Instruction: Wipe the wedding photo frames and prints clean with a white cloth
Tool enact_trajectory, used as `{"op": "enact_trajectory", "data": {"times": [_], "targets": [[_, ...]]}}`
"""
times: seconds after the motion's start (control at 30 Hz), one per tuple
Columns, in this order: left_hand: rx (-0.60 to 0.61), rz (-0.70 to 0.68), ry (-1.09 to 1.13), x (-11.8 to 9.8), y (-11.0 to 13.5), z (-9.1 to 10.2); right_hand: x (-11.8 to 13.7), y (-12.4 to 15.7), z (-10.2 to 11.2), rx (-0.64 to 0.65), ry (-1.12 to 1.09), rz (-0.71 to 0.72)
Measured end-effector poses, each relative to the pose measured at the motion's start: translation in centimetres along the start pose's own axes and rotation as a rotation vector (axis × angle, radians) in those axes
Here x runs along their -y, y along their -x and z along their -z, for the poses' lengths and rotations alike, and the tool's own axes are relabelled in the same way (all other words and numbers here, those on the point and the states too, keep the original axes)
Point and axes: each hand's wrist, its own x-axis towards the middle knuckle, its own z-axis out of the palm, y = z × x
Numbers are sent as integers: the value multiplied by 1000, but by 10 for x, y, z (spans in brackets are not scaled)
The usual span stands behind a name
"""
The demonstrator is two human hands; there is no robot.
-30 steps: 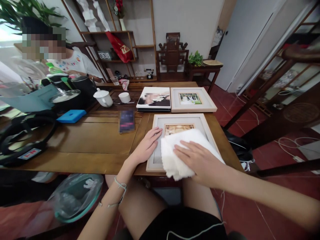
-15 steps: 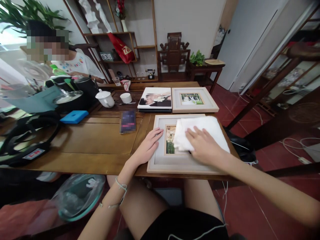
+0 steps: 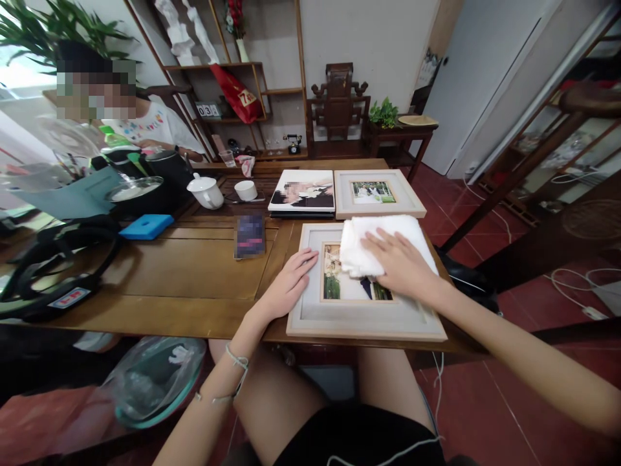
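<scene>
A pale wooden picture frame [image 3: 310, 323] lies flat at the near edge of the table, with a printed photo [image 3: 334, 288] in its middle. Over its upper right part is a folded white cloth [image 3: 356, 236], covering some of the photo. My right hand [image 3: 395, 259] presses on this cloth and moves it, fingers spread across the top. On the frame's left border rests my left hand [image 3: 294, 278], its fingers stretched out and lying flat, holding nothing.
Behind the frame lie a second framed photo [image 3: 381, 171] and a stack of photo panels [image 3: 301, 206]. A dark booklet-like item [image 3: 250, 236], a white cup [image 3: 246, 189], a lidded mug [image 3: 206, 193], a blue block [image 3: 147, 226] and a black headset-like band [image 3: 109, 259] are leftward. A person [image 3: 162, 123] sits across.
My right hand has pushed the white cloth away from me, up the frame, so more of the photo's lower part shows. My left hand stays on the border.
</scene>
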Motion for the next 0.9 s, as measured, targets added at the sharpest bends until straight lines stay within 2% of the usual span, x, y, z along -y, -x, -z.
{"op": "enact_trajectory", "data": {"times": [0.1, 0.17, 0.27, 0.4, 0.5, 0.6, 0.73, 0.83, 0.9], "targets": [[0, 6, 0, -1, 0, 0, -23, -13, -5, -82, 45, -2], [2, 6, 1, -1, -1, 0, -23, -6, -2, -57, 83, 17], [1, 9, -1, -1, -1, 0, -2, 28, 11, 17, 75, 56], [8, 26, -12, -3, 0, -1, 32, 82, 31, 121, -84, 167], [17, 23, -26, -4, -1, -1, 39, 94, 33, 138, -176, 168], [11, 5, -29, -3, -1, -1, 23, 73, 18, 55, -201, 152], [-1, -9, -16, -1, 0, -1, -16, 21, -3, -38, -149, 135], [-10, -5, -10, -1, 0, -1, -39, -13, -5, -57, -136, 123], [-13, 3, -11, -1, -1, -2, -46, -24, -3, -61, -151, 135]]}}
